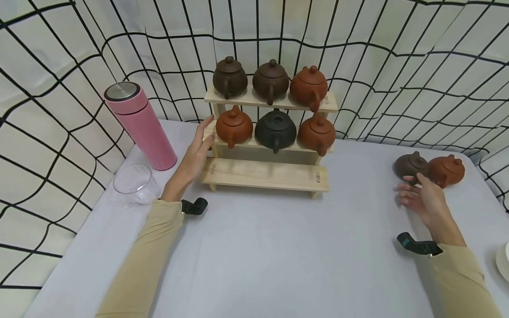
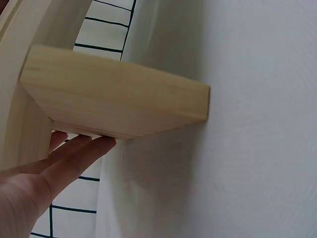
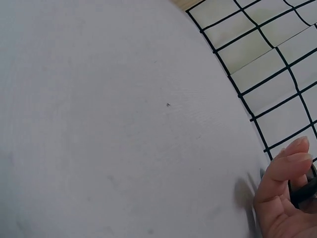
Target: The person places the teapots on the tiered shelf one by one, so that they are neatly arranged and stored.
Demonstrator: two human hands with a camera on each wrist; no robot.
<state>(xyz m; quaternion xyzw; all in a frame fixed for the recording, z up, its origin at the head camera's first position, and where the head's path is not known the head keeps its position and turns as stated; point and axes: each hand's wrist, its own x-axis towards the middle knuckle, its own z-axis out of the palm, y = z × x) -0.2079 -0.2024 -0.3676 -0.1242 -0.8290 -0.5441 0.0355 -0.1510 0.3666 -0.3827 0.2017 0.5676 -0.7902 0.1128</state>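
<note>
My left hand (image 1: 193,155) rests against the left end of a stepped wooden display rack (image 1: 264,173), its fingers extended; the left wrist view shows fingertips (image 2: 101,144) along the rack's wood. Three teapots stand on the top shelf, among them a reddish-brown teapot (image 1: 310,84). Three more sit on the middle shelf, with a black teapot (image 1: 275,128) at the centre. On the table at the right, my right hand (image 1: 427,201) has thumb and forefinger at the handle of a dark brown teapot (image 1: 409,163). Its fingers curl round something dark in the right wrist view.
Right beside the dark brown teapot is a reddish teapot (image 1: 447,170). A pink thermos (image 1: 143,128) and a clear glass bowl (image 1: 135,183) stand left of the rack. Black wire-grid panels (image 1: 377,90) border the white-covered table. A white object (image 1: 503,260) shows at the right edge.
</note>
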